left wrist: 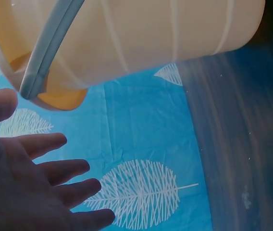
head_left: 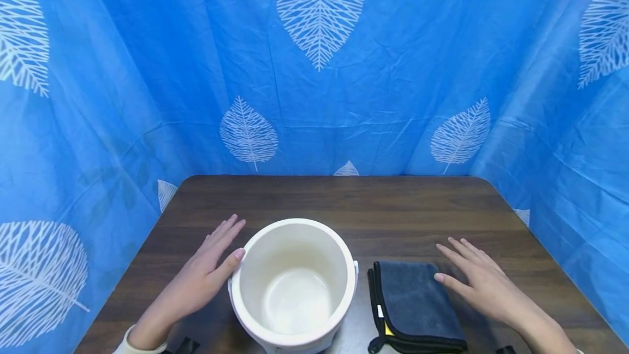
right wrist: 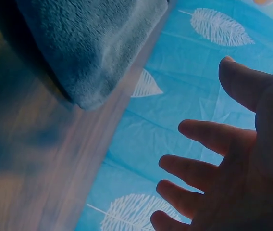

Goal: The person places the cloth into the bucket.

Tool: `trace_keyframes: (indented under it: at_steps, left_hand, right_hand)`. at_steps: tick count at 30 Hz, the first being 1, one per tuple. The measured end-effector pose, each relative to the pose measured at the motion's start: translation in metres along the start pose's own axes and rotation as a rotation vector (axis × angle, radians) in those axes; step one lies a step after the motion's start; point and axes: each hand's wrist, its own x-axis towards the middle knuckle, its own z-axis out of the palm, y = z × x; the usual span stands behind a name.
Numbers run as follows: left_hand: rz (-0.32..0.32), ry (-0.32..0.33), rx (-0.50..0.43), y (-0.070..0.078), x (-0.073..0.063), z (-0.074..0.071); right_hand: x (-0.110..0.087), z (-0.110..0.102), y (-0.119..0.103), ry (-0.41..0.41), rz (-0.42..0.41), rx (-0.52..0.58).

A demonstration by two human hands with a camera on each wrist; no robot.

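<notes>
A white bucket [head_left: 297, 283] stands upright on the table, and its inside looks bare. In the left wrist view the bucket [left wrist: 141, 33] shows its ribbed side and a grey handle [left wrist: 47, 53] lying along it. My left hand [head_left: 201, 275] is at the bucket's left side with fingers extended; the thumb is close to the rim, and I cannot tell whether it touches. To the right of the bucket lies a folded dark grey cloth [head_left: 417, 302] with black edging. My right hand [head_left: 484, 280], fingers spread, hovers beside the cloth's right edge and holds nothing.
The dark wooden table [head_left: 339, 201] has rounded far corners. Blue curtains [head_left: 368, 92] with white leaf prints hang behind it and along both sides. A yellow patch and a white tag [head_left: 380, 311] show at the cloth's left edge.
</notes>
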Motion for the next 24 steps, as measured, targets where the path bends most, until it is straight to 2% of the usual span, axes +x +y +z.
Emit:
trace_keyframes:
  at_steps: [5, 15, 24]
  left_hand:
    - [-0.005, -0.001, -0.017, 0.000, -0.001, 0.007]
    - [0.016, -0.009, -0.115, 0.000, 0.000, 0.015]
    - [-0.015, -0.016, -0.163, 0.001, 0.002, 0.021]
  right_hand:
    - [-0.001, 0.006, 0.000, -0.019, -0.009, -0.004]
    - [-0.005, 0.015, -0.005, -0.066, -0.018, -0.017]
    - [-0.008, 0.017, -0.006, -0.150, -0.017, -0.004]
